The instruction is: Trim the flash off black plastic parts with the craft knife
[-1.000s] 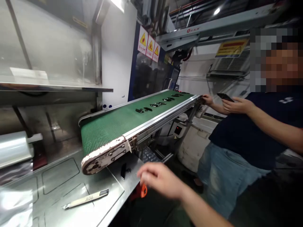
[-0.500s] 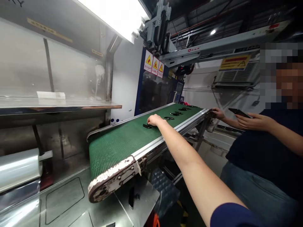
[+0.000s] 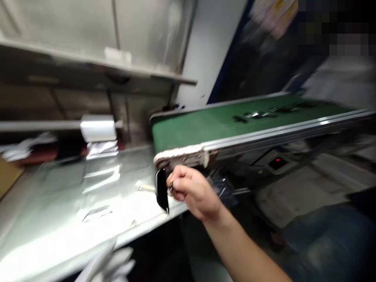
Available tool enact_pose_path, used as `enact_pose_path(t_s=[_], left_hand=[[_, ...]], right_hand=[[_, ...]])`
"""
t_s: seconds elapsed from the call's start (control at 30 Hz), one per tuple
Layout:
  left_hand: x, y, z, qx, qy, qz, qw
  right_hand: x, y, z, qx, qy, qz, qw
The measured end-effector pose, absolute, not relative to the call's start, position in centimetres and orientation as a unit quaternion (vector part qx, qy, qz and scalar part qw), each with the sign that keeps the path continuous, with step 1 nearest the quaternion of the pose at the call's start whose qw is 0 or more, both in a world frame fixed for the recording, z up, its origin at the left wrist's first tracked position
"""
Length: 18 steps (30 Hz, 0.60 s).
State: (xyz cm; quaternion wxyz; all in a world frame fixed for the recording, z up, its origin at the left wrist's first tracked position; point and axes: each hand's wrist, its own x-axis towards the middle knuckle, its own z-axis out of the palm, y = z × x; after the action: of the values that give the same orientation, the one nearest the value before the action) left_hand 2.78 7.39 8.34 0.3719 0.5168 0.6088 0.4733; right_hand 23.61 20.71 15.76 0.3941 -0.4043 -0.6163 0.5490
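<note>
Between the thumb and fingers of my right hand [image 3: 195, 192] is a glossy black plastic part [image 3: 161, 192], long and narrow with a small stub, held by that stub. It hangs upright above the front edge of the metal table [image 3: 129, 211], near the conveyor's end. At the bottom edge, partly cut off and blurred, my left hand [image 3: 113, 264] wears a white glove. Its fingers look stretched out and apart, with nothing visible in them. More black parts [image 3: 255, 114] lie in a row on the green conveyor belt [image 3: 194, 127].
A roll of clear film [image 3: 98, 128] sits on a bar at the table's back, below a metal shelf [image 3: 147, 72]. The conveyor's worn end guard [image 3: 179, 154] juts over the table. A co-worker's legs [image 3: 331, 243] are at the right.
My right hand has left the belt and come back over the table, now with a black part in it. The view has turned left and down; my gloved left hand has appeared.
</note>
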Motion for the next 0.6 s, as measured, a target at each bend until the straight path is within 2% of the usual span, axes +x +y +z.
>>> enact_pose_path(t_s=[0.07, 0.1, 0.17, 0.23, 0.37, 0.6], left_hand=[[2.3, 4.1, 7.0, 0.448, 0.604, 0.473, 0.459], [2.1, 3.0, 6.3, 0.408, 0.585, 0.480, 0.510], [1.5, 1.6, 4.8, 0.288, 0.471, 0.521, 0.652], [1.0, 0.6, 3.3, 0.198, 0.404, 0.538, 0.713], [0.8, -1.5, 1.9, 0.072, 0.394, 0.547, 0.735], [0.6, -3.1, 2.8, -0.040, 0.433, 0.538, 0.722]], right_hand=[[19.5, 14.8, 10.4, -0.367, -0.462, 0.726, 0.354], [18.0, 12.6, 8.3, -0.366, -0.398, 0.772, 0.335], [16.1, 9.6, 4.8, -0.385, -0.340, 0.802, 0.304], [15.2, 8.0, 2.4, -0.399, -0.310, 0.816, 0.280], [14.9, 6.1, 0.1, -0.418, -0.287, 0.829, 0.237], [14.0, 4.8, -0.6, -0.417, -0.314, 0.831, 0.192]])
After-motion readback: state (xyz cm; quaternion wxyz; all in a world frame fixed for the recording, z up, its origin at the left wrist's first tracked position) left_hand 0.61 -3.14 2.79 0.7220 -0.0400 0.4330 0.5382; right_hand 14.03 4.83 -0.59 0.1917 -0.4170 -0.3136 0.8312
